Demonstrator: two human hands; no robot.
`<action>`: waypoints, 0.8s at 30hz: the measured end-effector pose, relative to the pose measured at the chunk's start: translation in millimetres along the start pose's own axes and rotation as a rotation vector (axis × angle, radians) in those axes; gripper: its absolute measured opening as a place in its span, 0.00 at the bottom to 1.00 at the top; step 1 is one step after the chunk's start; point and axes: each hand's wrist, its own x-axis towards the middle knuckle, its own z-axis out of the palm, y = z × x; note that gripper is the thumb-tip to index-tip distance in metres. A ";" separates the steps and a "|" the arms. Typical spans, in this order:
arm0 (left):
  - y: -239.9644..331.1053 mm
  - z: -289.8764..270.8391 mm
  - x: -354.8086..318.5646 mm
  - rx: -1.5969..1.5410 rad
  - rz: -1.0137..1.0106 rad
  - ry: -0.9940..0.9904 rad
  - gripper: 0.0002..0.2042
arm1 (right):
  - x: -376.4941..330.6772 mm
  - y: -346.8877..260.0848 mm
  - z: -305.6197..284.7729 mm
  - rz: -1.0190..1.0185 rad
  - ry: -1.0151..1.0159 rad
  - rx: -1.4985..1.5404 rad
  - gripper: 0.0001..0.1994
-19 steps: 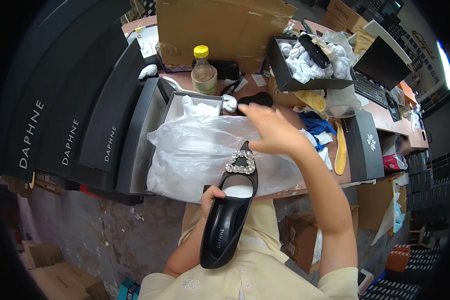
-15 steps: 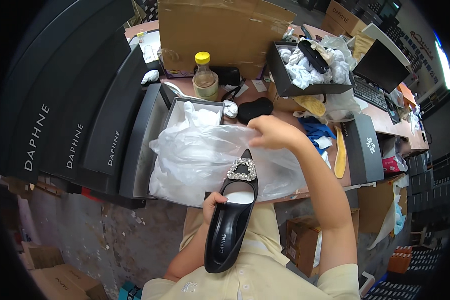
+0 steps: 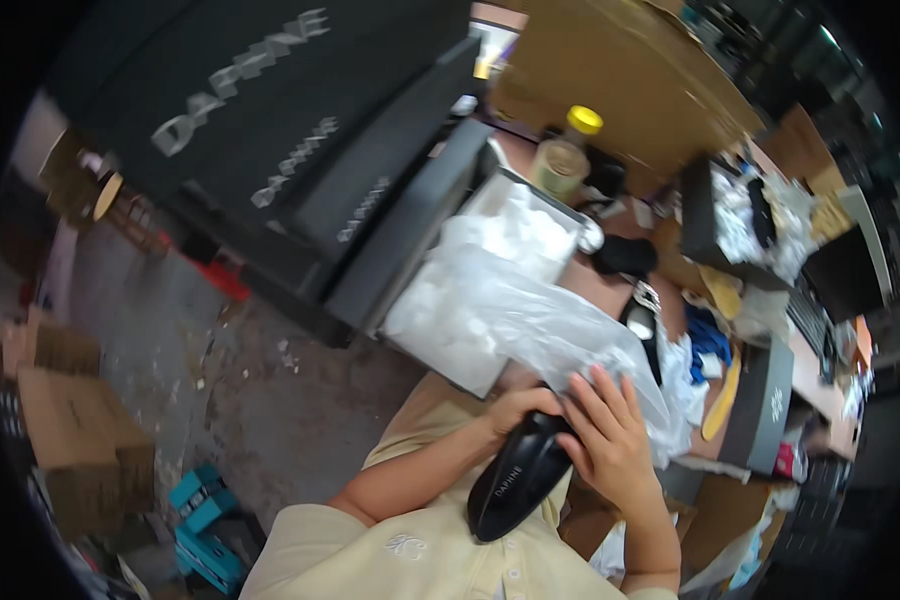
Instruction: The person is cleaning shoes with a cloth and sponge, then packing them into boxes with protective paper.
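Observation:
My left hand (image 3: 515, 412) is closed around the side of a black pointed shoe (image 3: 515, 490), whose heel end points down toward my shirt. My right hand (image 3: 610, 432) has its fingers stretched out over the front of the shoe and against a thin translucent plastic bag (image 3: 545, 315). Hand and plastic hide the shoe's toe; I cannot tell whether it is inside the bag. The bag trails across an open shoebox (image 3: 445, 345) filled with white tissue paper (image 3: 510, 235). Another black shoe with a sparkling ornament (image 3: 642, 322) lies to the right on the table.
Large dark shoeboxes (image 3: 270, 130) stand stacked at the left. Behind the open box is a bottle with a yellow cap (image 3: 562, 165). A dark box of crumpled paper (image 3: 705, 215), yellow insoles (image 3: 720, 405) and a monitor (image 3: 850, 270) are at the right. Cartons (image 3: 90, 420) sit on the floor.
The view has turned, and the scene is tilted. My right hand has come down from the plastic's far edge onto the shoe's front, which is now covered. The other shoe has come into sight.

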 end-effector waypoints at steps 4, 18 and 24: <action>3.1 10.8 0.6 0.262 -0.002 0.034 0.25 | -12.4 3.0 -5.7 0.141 0.108 0.329 0.15; 9.4 23.4 0.2 0.252 -0.047 -0.146 0.26 | -117.9 60.0 -61.1 0.907 -0.226 1.009 0.30; 19.1 30.8 -4.2 0.034 -0.171 0.059 0.24 | -182.4 47.0 4.9 1.164 0.248 1.468 0.34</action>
